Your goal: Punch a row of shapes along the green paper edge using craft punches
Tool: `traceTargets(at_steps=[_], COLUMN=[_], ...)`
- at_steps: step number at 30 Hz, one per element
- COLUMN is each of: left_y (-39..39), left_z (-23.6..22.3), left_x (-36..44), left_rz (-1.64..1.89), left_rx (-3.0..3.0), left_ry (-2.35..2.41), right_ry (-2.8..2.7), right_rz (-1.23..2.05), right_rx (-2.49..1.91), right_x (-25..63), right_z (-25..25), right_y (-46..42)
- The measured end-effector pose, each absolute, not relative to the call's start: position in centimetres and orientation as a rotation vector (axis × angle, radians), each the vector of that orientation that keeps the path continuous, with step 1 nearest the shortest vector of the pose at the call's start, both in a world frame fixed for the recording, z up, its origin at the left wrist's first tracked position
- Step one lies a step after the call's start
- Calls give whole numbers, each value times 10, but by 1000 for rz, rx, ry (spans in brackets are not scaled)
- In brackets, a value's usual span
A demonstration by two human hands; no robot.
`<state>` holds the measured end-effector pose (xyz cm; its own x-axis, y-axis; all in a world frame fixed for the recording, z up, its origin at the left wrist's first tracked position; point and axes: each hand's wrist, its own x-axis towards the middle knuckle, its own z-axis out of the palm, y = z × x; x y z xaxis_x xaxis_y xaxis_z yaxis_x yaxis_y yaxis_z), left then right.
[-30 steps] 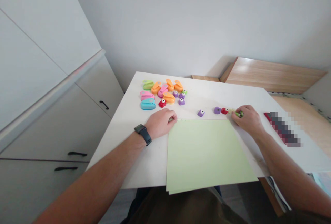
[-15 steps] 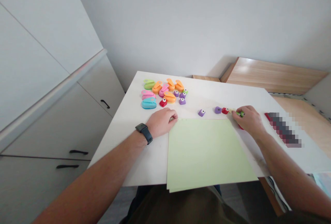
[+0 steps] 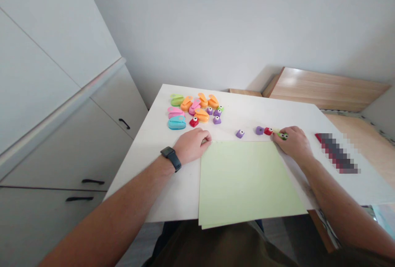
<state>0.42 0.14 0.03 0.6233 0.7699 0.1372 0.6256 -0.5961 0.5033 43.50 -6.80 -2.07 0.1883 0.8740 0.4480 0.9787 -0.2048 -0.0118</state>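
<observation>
My left hand [image 3: 194, 143] is closed at the far left corner of a few light green paper sheets [image 3: 247, 180], thumb and forefinger pinched on the corner. At the opposite far corner, my right hand [image 3: 291, 141] curls around small green craft punches [image 3: 282, 136] with eye-like tops; its palm hides part of them. Left of those fingers sit a small red punch [image 3: 268, 131] and a purple punch [image 3: 259, 130] on its side. Another purple punch [image 3: 240, 134] stands just beyond the paper's far edge.
Several larger lever punches, among them a blue one [image 3: 177, 122] and an orange one [image 3: 201, 115], cluster at the far left of the white table [image 3: 138, 176]. Small punches lie beside them. A pixelated dark red object [image 3: 338, 156] lies at right. White cabinets [image 3: 61, 143] stand left.
My right hand has shifted slightly left, and the green punches under its fingers have moved left with it. A red piece beneath that hand is now hidden. My left hand stays at the paper's corner.
</observation>
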Motion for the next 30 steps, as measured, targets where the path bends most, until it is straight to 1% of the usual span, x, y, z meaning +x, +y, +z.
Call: traceTargets(at_steps=[8, 15, 23, 27, 30], left_y=[2, 1, 1, 1, 1], left_z=[0, -1, -1, -2, -1], left_x=[4, 4, 4, 4, 4], left_rz=[471, 466, 482, 481, 476], left_rx=[2445, 2444, 2450, 2462, 2465], left_ry=[1112, 1124, 1115, 1115, 1122], right_ry=[-1621, -1546, -1437, -1323, -1294], right_rz=[-491, -554, -363, -258, -285], right_rx=[-2196, -2165, -2306, -2342, -2281], right_x=[432, 436, 437, 437, 429], right_z=[-12, -8, 1, 18, 37], right_y=[-66, -66, -64, -59, -50])
